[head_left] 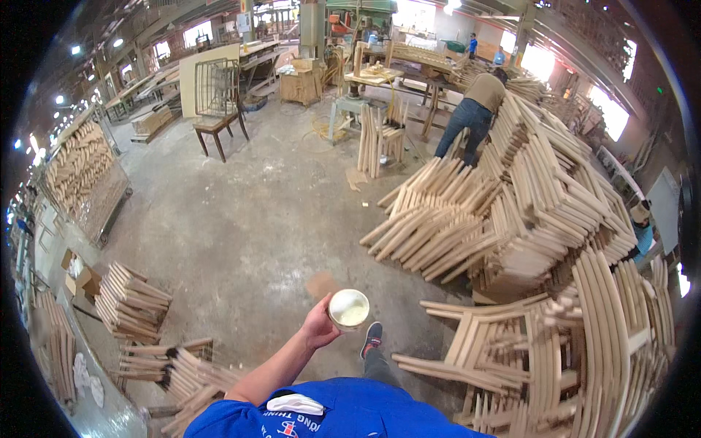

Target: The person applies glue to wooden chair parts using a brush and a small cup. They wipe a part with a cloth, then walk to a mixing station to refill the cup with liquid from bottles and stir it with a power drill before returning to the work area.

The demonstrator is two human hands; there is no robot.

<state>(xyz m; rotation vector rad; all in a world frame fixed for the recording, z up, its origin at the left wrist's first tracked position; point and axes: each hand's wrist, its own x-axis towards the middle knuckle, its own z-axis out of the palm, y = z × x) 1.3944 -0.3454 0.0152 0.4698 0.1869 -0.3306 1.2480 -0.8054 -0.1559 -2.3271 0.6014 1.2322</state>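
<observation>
While left forearm (274, 369) slants up-right from blue sleeve (225, 417) | left hand (319, 326) grasping round cup (350, 309) by its left side | right hand out of frame, grip can't tell

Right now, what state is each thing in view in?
Round cup: open-topped, held; contents unclear
Left hand: closed on the cup's side
Right hand: out of view
Wooden chair: standing upright
Cardboard box: flaps open
Wooden pieces: stacked
Ceiling light: lit
</observation>
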